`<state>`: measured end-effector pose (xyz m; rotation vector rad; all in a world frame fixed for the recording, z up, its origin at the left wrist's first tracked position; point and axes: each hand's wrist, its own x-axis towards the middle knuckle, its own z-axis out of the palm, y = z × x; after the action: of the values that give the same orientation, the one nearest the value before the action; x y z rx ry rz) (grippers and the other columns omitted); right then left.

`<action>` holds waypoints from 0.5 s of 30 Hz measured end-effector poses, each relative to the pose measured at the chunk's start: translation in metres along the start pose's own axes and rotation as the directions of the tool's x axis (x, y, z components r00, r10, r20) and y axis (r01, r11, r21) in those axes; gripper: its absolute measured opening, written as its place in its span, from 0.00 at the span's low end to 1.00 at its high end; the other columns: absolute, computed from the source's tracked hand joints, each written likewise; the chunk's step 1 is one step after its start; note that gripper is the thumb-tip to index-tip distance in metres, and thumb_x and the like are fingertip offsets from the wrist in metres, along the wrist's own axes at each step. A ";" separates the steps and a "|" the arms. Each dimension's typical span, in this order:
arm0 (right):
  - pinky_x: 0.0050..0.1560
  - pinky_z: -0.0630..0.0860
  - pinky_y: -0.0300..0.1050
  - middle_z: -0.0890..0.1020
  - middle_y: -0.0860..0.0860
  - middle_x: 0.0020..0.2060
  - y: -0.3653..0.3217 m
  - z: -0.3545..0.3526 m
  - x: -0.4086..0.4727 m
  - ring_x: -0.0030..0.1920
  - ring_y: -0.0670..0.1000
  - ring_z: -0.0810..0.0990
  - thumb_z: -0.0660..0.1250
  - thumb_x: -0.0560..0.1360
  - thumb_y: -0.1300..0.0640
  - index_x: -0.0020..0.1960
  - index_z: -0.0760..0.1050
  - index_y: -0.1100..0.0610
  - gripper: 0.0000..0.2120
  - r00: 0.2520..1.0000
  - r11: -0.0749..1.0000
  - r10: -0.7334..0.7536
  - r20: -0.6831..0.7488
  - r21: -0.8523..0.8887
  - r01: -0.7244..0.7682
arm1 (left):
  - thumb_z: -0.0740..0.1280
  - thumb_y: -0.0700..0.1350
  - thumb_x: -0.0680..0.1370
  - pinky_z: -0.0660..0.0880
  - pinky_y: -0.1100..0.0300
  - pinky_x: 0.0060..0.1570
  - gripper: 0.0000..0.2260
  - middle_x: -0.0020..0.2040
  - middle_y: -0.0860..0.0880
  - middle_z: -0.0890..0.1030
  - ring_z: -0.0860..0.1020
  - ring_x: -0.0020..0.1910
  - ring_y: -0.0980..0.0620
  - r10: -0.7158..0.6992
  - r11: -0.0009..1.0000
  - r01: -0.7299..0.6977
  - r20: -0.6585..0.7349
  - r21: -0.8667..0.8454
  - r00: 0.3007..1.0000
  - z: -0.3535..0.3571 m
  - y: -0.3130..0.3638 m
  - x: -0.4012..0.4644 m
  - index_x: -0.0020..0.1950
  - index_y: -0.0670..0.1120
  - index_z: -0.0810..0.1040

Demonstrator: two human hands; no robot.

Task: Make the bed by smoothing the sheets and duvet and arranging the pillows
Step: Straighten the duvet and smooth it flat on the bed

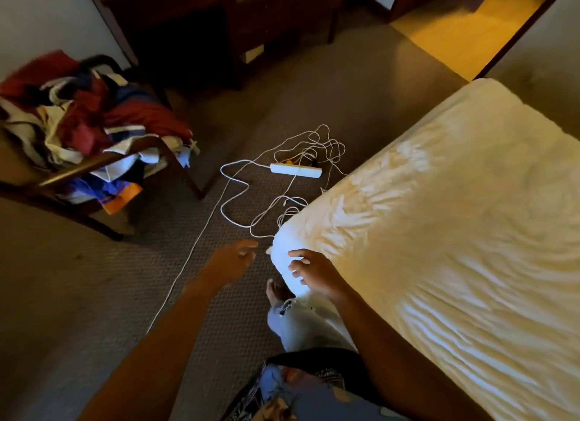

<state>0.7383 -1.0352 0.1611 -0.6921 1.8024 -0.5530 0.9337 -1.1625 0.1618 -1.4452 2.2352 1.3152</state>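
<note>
Only wrinkled cream sheet [439, 232] under right hand [317, 271]

A brown patterned carpet [94, 295] is seen underfoot. A wooden chair [103, 163] heaped with clothes [88, 113] is set by the pale wall [40, 21]. What may be a dark desk [204, 18] is placed beyond. Yellow light is cast through a doorway [464, 28].

The bed [439, 232] fills the right side, reaching from the doorway [464, 28] toward the viewer. Its cream sheet [408, 185] covers the whole top, rumpled with many fine wrinkles, and wraps down over the rounded near corner [285, 248].
</note>
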 end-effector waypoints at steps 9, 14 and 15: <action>0.37 0.78 0.32 0.81 0.58 0.47 -0.104 -0.050 0.156 0.37 0.44 0.83 0.59 0.84 0.64 0.69 0.73 0.60 0.15 0.997 0.985 0.055 0.059 0.160 -0.064 | 0.65 0.45 0.83 0.73 0.55 0.63 0.12 0.63 0.47 0.83 0.80 0.63 0.47 0.033 0.999 -0.035 0.042 0.037 0.999 -0.115 0.039 0.150 0.66 0.53 0.80; 0.64 0.78 0.56 0.82 0.55 0.58 -0.153 -0.077 0.205 0.57 0.56 0.81 0.63 0.79 0.56 0.68 0.76 0.52 0.17 0.995 0.980 0.080 -0.057 0.185 -0.068 | 0.68 0.49 0.80 0.76 0.49 0.64 0.10 0.58 0.47 0.84 0.82 0.57 0.46 0.113 0.993 -0.110 0.072 -0.045 0.991 -0.168 0.075 0.233 0.61 0.58 0.80; 0.59 0.80 0.54 0.82 0.54 0.54 -0.161 -0.084 0.208 0.53 0.56 0.81 0.63 0.80 0.57 0.67 0.76 0.54 0.16 0.992 0.973 0.101 -0.072 0.217 -0.083 | 0.68 0.48 0.80 0.76 0.49 0.64 0.10 0.58 0.47 0.84 0.82 0.58 0.47 0.121 0.992 -0.116 0.093 -0.057 0.988 -0.178 0.083 0.249 0.61 0.57 0.80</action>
<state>0.6366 -1.2916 0.1531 -0.4415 1.8090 -0.7101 0.7919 -1.4455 0.1772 -1.2534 2.2714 1.4553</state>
